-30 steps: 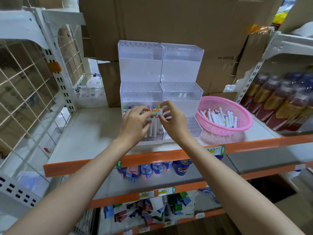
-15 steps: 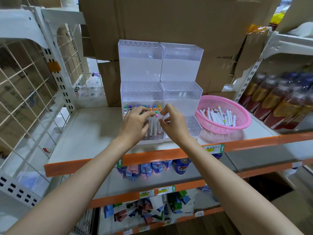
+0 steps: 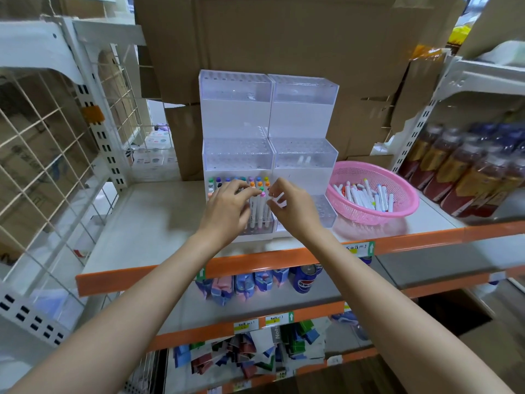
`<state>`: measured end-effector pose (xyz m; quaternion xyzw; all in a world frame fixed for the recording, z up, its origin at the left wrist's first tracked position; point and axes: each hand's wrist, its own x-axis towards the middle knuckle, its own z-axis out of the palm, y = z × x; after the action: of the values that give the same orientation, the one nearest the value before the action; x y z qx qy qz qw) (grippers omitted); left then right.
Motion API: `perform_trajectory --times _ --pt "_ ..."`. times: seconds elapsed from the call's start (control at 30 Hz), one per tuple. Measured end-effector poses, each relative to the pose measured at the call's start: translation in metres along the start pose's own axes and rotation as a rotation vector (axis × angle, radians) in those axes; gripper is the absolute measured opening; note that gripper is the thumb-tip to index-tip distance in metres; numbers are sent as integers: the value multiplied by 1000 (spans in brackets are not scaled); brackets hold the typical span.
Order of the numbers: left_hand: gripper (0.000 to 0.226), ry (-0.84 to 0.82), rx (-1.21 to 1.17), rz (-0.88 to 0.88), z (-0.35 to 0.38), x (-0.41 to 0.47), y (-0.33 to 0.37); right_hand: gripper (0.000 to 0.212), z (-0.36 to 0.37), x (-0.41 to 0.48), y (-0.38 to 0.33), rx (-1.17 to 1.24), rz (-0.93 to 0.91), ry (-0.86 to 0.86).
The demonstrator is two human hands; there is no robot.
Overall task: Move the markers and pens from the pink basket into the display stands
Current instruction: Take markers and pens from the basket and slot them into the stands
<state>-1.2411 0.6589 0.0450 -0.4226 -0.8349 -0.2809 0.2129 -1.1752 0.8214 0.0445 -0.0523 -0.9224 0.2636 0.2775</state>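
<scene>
Both my arms reach out straight ahead over the shelf (image 3: 159,217), forearms converging at the near tier of the stands. My left hand (image 3: 227,207) lies palm down, fingers stretched and fanned across the coloured caps of the standing markers (image 3: 257,216). The index tip sits right beside the pink-capped marker (image 3: 261,207), and my thumb is hidden underneath. My right hand (image 3: 297,207) hovers just to the right of that cap, fingers loosely curled and apart, holding nothing.

Count time. There are two stands, touching side by side: the left display stand (image 3: 235,118) and the right display stand (image 3: 302,123), three stepped tiers each. Only the left one's near tier is packed with upright markers. My hand covers too many for a true count, though seven caps show along the far row. In the right stand's middle tier I see two white marker ends (image 3: 304,159).

There is one pink basket (image 3: 366,216) on the shelf just right of the stands, with the loose markers (image 3: 363,194) heaped in it, white-bodied, well over ten and too overlapped to number. Further right are blurred bottles (image 3: 466,172), and cardboard boxes (image 3: 284,38) stand behind.
</scene>
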Motion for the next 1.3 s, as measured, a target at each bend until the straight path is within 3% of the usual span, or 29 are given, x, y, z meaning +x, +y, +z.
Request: perform_trajectory --times 0.1,0.23,0.3,0.6,0.87,1.3 --pt "37 23 58 24 3 0 4 25 -3 -4 2 23 -2 18" --pt "37 18 194 233 14 10 22 33 -17 -11 14 -37 -5 37" --pt "38 16 182 255 24 22 38 38 -29 -14 25 -121 26 28" --pt "41 -127 43 260 84 77 106 43 -101 -24 102 -338 263 39" --pt "36 -230 -14 244 142 125 138 43 -133 -5 167 -403 357 -64" --pt "36 -562 215 38 220 183 145 44 -130 45 248 -476 351 -364"
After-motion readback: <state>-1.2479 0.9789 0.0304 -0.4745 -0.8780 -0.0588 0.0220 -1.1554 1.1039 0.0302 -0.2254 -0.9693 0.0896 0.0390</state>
